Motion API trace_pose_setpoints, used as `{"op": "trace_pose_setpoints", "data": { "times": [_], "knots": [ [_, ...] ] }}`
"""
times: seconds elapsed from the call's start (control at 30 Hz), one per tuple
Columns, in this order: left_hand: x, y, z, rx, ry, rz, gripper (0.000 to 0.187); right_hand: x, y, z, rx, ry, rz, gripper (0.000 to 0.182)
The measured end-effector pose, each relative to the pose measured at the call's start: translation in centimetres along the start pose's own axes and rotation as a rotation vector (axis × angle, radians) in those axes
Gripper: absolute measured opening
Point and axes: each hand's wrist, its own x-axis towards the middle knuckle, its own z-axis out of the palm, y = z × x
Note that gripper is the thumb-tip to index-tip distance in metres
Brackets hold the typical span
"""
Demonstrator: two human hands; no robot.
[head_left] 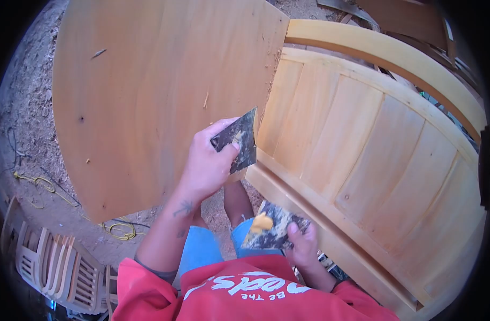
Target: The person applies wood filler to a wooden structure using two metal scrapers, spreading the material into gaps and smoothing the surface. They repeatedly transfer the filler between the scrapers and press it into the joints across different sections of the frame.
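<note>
My left hand [210, 158] is closed on a dark, putty-smeared scraper [245, 140], its thumb pressed on the flat face. That scraper overlaps the corner where a large wooden panel [143, 96] meets a framed wooden panel [357, 139]. Lower down, in front of my shirt, my right hand [303, 243] grips a flat putty plate [277, 232], thumb on top. A lump of yellow putty [262, 222] sits on the plate's left part. Dark and pale smears cover both tools.
A curved wooden rail [384, 48] runs along the framed panel's far side. Wood shavings [206, 100] lie on the large panel. On the ground at left are a yellow cord [119, 231] and stacked slatted chair parts [63, 267]. Wooden boards [410, 21] lie at the upper right.
</note>
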Motion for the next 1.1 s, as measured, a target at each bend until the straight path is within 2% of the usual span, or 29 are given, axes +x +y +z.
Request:
{"op": "trace_pose_setpoints", "data": {
  "times": [0.13,0.43,0.6,0.73,0.83,0.93,1.03,1.1],
  "knots": [
    [-0.8,1.0,-1.6,0.000,0.021,0.100,0.036,0.0,1.3,-0.3,-0.150,-0.080,0.082,0.031],
    [-3.3,-0.2,-5.0,0.019,0.054,0.010,0.037,2.5,8.2,-0.1,-0.236,-0.257,0.224,0.026],
    [-3.8,-2.5,-5.1,0.058,0.057,0.027,0.034,3.1,10.8,-1.1,-0.231,-0.202,0.217,0.027],
    [-3.1,-2.3,-4.4,0.048,0.146,0.025,0.035,3.3,11.5,-0.9,-0.186,-0.173,0.183,0.026],
    [-2.8,-2.6,-4.1,0.054,0.177,0.127,0.037,3.6,13.9,-0.7,-0.084,-0.178,0.120,0.024],
    [-3.1,-3.2,-3.3,-0.029,0.225,0.185,0.040,3.8,16.2,0.0,0.096,-0.151,0.189,0.023],
    [-3.4,-4.8,-2.0,-0.069,0.319,0.293,0.044,4.5,15.9,-1.4,0.060,-0.298,0.203,0.023],
    [-3.8,-5.9,-2.0,0.000,0.418,0.362,0.049,4.8,17.2,-2.1,0.036,-0.220,0.278,0.023]
  ]
}}
